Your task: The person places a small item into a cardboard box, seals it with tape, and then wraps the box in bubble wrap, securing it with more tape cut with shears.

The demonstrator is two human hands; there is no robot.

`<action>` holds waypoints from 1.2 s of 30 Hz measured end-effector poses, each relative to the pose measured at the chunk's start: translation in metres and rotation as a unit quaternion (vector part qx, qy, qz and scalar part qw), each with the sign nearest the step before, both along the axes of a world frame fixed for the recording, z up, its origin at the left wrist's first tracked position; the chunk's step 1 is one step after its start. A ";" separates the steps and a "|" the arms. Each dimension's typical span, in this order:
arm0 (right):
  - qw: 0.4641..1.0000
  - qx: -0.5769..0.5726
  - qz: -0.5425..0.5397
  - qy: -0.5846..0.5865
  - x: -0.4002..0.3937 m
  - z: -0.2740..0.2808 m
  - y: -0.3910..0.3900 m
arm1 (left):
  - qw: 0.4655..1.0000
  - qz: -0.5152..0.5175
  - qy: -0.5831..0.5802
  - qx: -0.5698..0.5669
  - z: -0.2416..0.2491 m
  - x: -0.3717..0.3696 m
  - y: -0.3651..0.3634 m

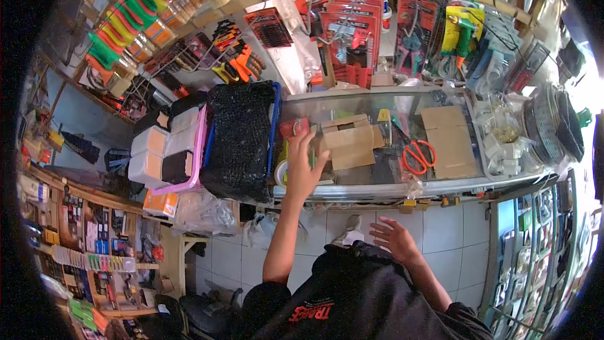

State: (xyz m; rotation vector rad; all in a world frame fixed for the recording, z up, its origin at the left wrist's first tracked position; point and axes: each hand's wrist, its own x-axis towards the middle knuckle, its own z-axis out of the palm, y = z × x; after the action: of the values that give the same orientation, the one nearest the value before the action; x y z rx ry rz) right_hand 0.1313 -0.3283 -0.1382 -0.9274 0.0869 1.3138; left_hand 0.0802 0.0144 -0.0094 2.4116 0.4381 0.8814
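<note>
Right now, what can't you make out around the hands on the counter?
- Head view: left hand covers the tape roll; contact cannot be told.
- Red item behind the fingertips: too small and glared to identify.
- Box contents: closed flaps hide them.
- Right hand palm: faces away, so whether it holds anything is hidden.

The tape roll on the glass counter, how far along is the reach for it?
Done: the left hand has arrived over the glass counter, fingers spread beside the tape roll. In hand: nothing gripped yet. Left: closing on the roll; the right hand hangs open and empty below the counter.
</note>
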 end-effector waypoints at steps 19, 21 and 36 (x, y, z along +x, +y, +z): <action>0.917 0.030 0.041 -0.395 -0.014 0.104 0.038 | 0.839 0.024 -0.123 -0.530 -0.013 -0.110 -0.110; 0.855 0.059 0.017 -0.515 -0.013 0.131 0.040 | 0.847 -0.003 -0.064 -0.528 -0.005 -0.113 -0.137; 0.731 0.089 0.039 -0.676 -0.010 0.180 0.000 | 0.932 -0.177 0.041 -0.314 0.081 -0.090 -0.146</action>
State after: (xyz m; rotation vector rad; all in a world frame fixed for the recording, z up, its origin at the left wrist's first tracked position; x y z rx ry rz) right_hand 0.1217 -0.3286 0.0419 -1.5186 -1.2056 0.4268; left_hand -0.0101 -0.1312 0.0720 1.8495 0.2498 0.3973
